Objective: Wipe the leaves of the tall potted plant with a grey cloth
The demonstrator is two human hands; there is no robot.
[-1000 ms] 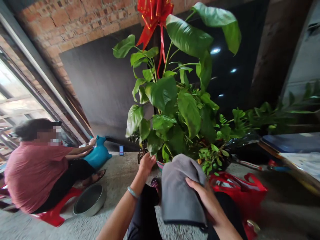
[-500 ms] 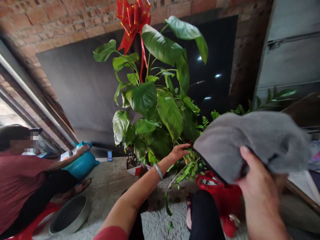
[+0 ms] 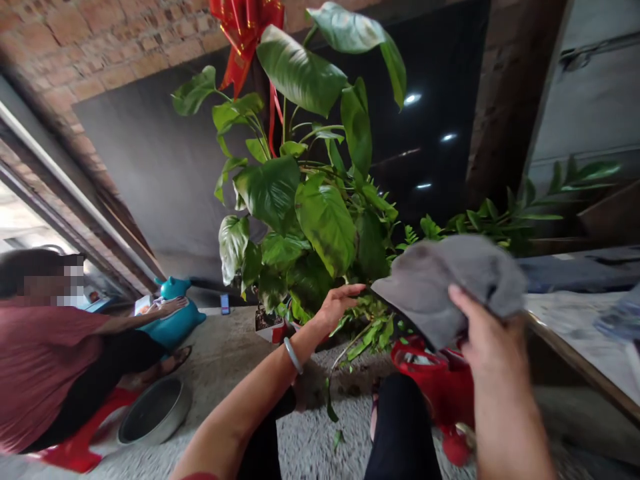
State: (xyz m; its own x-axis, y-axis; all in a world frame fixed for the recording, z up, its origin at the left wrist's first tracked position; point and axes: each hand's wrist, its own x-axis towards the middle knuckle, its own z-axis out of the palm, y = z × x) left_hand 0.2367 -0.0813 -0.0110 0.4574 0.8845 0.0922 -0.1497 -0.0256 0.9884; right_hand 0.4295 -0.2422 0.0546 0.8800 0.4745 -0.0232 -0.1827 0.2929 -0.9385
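A grey cloth (image 3: 425,287), bunched and soft-looking with a dark edge, is gripped in my right hand (image 3: 493,340), the thumb pressed on top. My left hand (image 3: 340,308) reaches in front of the leafy potted plant (image 3: 325,220), fingers stretched out and holding nothing I can see. Its fingertips come close to the cloth's left corner; whether they touch it I cannot tell. Below both hands, thin green stems and leaves (image 3: 375,337) hang toward the floor. A red bow (image 3: 245,33) is tied at the top of the plant.
Beside my right knee is a red bag (image 3: 435,380). At left a person in a red shirt (image 3: 50,367) sits on a red stool (image 3: 80,427), one hand on a blue animal-shaped toy (image 3: 183,320). A grey basin (image 3: 155,410) stands nearby. On the right is a table (image 3: 590,333).
My right hand and the cloth have moved left, and the cloth looks more bunched. My left hand has shifted slightly left in view. The camera has turned a little.
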